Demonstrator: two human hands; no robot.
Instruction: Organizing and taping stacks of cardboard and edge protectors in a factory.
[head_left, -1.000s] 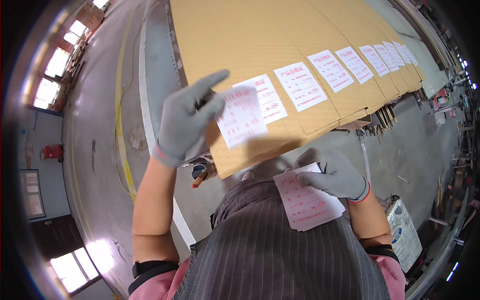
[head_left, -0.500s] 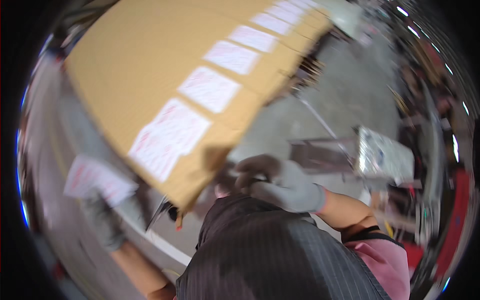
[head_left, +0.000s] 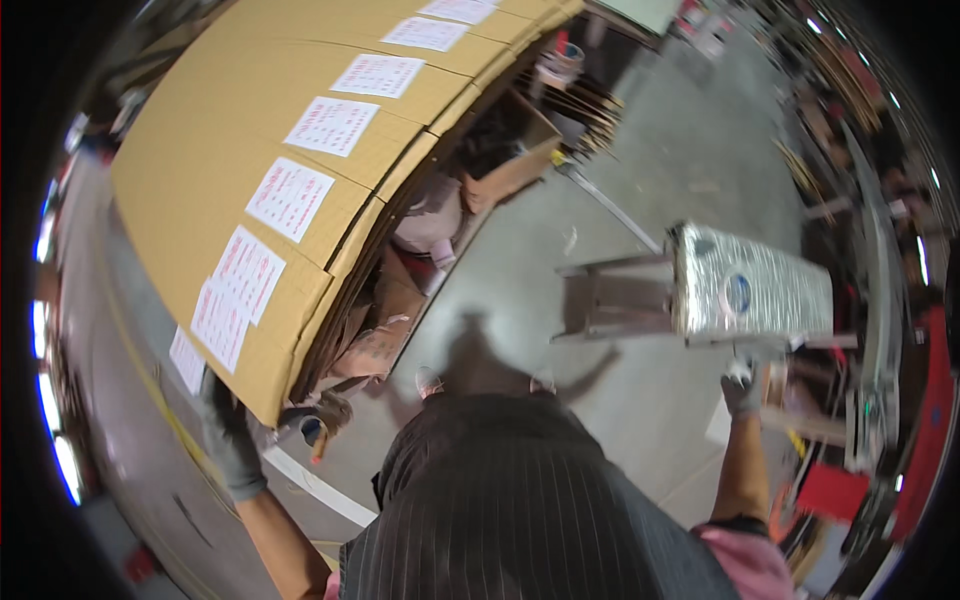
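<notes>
My left hand [head_left: 230,435], in a grey glove, is at the near left corner of a large stack of flat cardboard [head_left: 215,130]. Its fingers close on a printed paper sheet [head_left: 186,360] that sticks out past the cardboard's edge; the fingertips are partly hidden. Several similar white sheets with red print, such as one paper label [head_left: 290,198], lie in a row along the top board. Out to the right, my gloved right hand [head_left: 741,393] is curled just below a package in silvery clear wrap [head_left: 755,290]. Something small and whitish shows at its fingers.
The wrapped package rests on a low stand [head_left: 615,295]. Under the stack are an open cardboard box [head_left: 515,150] and crumpled brown paper [head_left: 385,310]. A cardboard tube [head_left: 325,418] lies by the near corner. A red box [head_left: 833,492] stands at the lower right.
The view has turned, and the cardboard stack now sits further left. My left hand has brought its sheet to the board's edge. My right hand has moved from the middle out to the right.
</notes>
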